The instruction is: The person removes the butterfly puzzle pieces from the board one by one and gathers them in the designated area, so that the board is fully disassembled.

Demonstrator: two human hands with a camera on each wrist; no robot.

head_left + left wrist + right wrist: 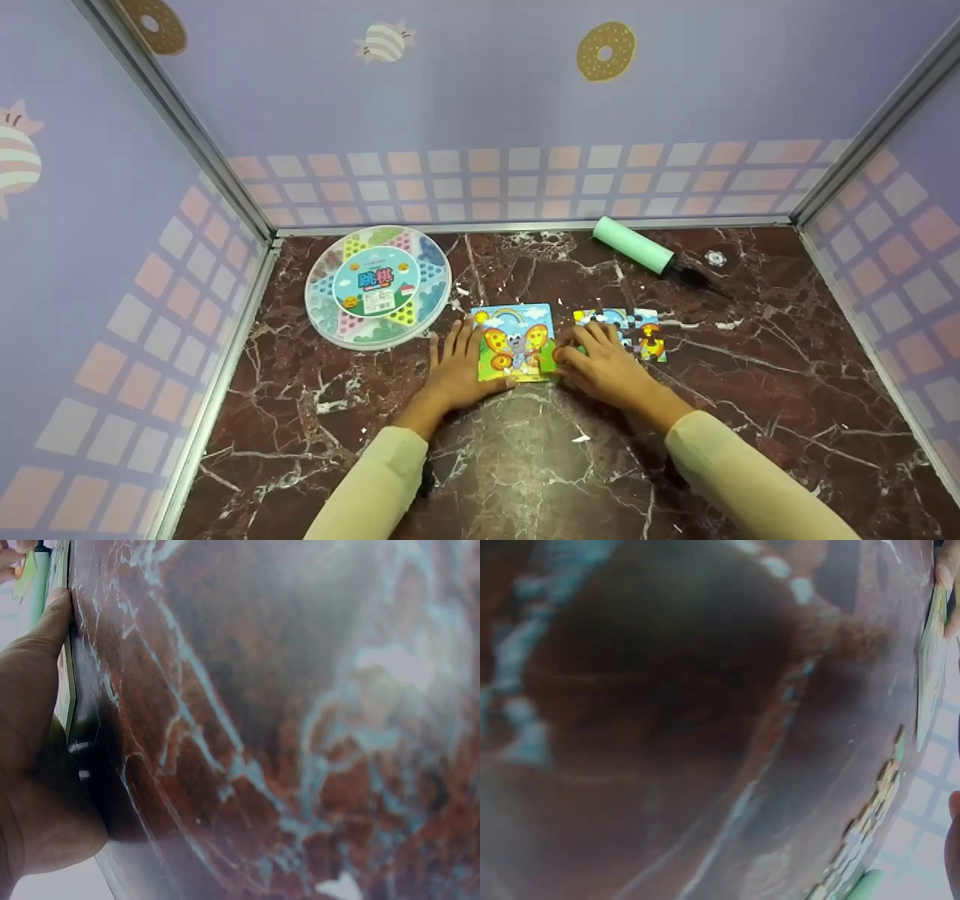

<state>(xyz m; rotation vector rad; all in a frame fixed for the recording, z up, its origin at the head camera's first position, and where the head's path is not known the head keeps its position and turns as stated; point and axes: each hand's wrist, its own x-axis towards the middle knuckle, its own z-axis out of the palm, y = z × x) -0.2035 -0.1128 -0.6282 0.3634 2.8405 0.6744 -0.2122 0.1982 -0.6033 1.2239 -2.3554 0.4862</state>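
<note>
A square butterfly jigsaw puzzle (514, 319) lies flat on the dark marbled table, between the hands. Along its left side rests my left hand (459, 373), fingers fairly straight, with the thumb at the bottom edge; the left wrist view shows that thumb (51, 626) against the board's edge. My right hand (604, 366) pinches a green jigsaw piece (548, 361) with orange on it at the puzzle's lower right side. Its fingers hide part of the piece. Loose or partly joined jigsaw pieces (651, 341) lie beyond and right of the right hand, some covered by it.
A round Chinese checkers set (379, 334) lies left of the puzzle. Toward the back wall are a mint-green cylinder (632, 244) with a dark end and a small round chip (715, 258). Patterned panels (495, 97) enclose the table at the back and sides.
</note>
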